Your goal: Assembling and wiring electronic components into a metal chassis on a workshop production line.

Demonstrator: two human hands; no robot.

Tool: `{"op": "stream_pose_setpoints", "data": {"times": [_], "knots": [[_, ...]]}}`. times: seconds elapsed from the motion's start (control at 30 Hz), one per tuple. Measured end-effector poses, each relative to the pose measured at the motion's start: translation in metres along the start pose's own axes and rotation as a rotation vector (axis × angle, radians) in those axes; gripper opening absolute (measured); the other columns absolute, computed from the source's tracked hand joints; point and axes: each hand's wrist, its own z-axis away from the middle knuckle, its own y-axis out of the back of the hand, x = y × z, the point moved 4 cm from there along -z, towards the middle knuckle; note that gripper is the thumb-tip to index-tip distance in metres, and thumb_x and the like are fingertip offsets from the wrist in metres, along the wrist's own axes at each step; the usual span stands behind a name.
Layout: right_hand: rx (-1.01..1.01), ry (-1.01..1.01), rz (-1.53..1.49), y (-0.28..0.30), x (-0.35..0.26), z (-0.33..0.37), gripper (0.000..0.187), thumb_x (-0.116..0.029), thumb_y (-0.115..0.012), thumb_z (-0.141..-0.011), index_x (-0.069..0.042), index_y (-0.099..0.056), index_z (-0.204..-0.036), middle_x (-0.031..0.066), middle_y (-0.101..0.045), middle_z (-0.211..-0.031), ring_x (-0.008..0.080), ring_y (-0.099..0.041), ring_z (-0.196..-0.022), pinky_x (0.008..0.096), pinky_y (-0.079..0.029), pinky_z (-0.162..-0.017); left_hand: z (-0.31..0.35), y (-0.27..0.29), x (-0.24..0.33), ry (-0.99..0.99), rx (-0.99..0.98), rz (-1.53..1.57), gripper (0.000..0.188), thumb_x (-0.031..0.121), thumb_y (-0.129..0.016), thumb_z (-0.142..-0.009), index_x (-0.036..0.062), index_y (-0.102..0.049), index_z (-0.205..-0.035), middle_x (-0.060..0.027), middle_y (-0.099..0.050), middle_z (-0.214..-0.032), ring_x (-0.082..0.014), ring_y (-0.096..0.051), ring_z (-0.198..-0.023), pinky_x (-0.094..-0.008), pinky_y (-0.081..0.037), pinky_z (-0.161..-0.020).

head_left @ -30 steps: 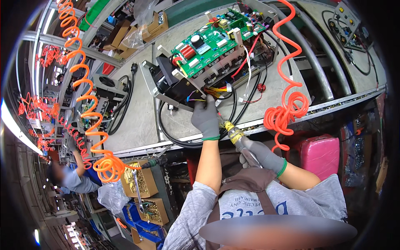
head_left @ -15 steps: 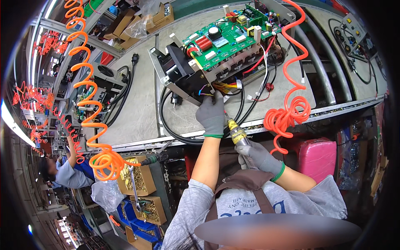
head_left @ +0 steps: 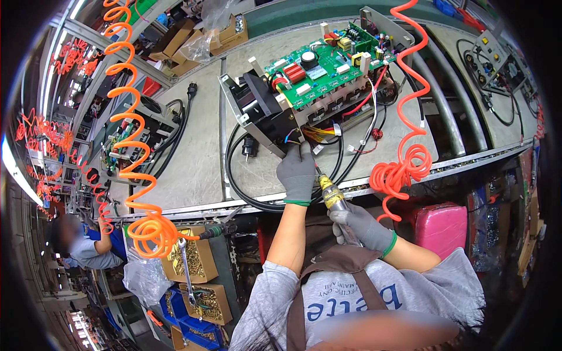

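My right hand (head_left: 367, 226), in a grey glove, is wrapped around a power screwdriver (head_left: 332, 196) with yellow tape on its body. The tool's thin bit points up and left toward my left hand (head_left: 296, 177), also gloved. That hand's fingers are closed together at the near lower edge of an open metal chassis (head_left: 263, 131), by a small blue wire. Whatever lies between its fingertips is hidden. On the chassis sits a green circuit board (head_left: 328, 70) with red and white parts. A bundle of yellow wires (head_left: 321, 133) comes out beside my fingers.
A black power cable (head_left: 234, 181) loops on the bench around the chassis front. Orange coiled air hoses (head_left: 404, 167) hang on both sides. Boxes of brass fasteners (head_left: 196, 260) stand below the bench at left. A pink wrapped block (head_left: 442, 228) is at right. Another person (head_left: 93, 248) works far left.
The whole view has shifted slightly, with the chassis a little further right in the picture. Both hands keep nearly the same places and the screwdriver stays in my right hand.
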Motion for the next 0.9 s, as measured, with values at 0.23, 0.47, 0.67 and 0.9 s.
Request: {"op": "stream_pose_setpoints", "data": {"times": [0.23,0.47,0.67,0.9], "knots": [[0.032,0.000,0.023,-0.004,-0.001,0.003,0.030,-0.030,-0.066,-0.092,-0.011,-0.050,-0.110,0.0014,-0.058,-0.076,0.0096,-0.058,-0.058,0.0247,-0.048,-0.050,-0.002,-0.002,-0.002,-0.005,-0.007,0.018,0.033,0.042,-0.055,-0.093,0.0125,-0.071,-0.098,-0.0208,-0.067,-0.071,-0.0451,-0.065,-0.071,-0.0539,-0.051,-0.066],[0.015,0.082,0.140,0.008,0.006,0.020,0.043,-0.046,-0.066,-0.093,-0.009,-0.053,-0.112,0.0017,-0.058,-0.076,0.0102,-0.059,-0.060,0.0253,-0.048,-0.054,0.019,0.012,-0.008,0.098,-0.069,0.428,0.031,0.034,-0.064,-0.092,0.0103,-0.071,-0.110,-0.0151,-0.070,-0.079,-0.0341,-0.069,-0.071,-0.0428,-0.054,-0.068],[0.103,0.423,1.475,0.073,-0.045,0.085,0.048,-0.046,-0.077,-0.078,-0.010,-0.064,-0.107,0.0125,-0.067,-0.094,0.0310,-0.067,-0.088,0.0409,-0.052,-0.076,0.037,0.051,-0.024,0.023,0.371,0.377,0.039,0.023,-0.073,-0.088,0.0072,-0.068,-0.124,-0.0103,-0.071,-0.102,-0.0232,-0.070,-0.075,-0.0350,-0.055,-0.069],[0.321,0.811,2.005,0.146,-0.155,0.056,0.046,-0.018,-0.078,-0.065,-0.016,-0.065,-0.108,0.0065,-0.063,-0.100,0.0306,-0.057,-0.103,0.0460,-0.043,-0.092,0.005,0.041,-0.031,-0.058,0.235,0.102,0.034,0.034,-0.076,-0.085,0.0084,-0.071,-0.106,-0.0114,-0.067,-0.093,-0.0293,-0.066,-0.077,-0.0410,-0.051,-0.067]]}}
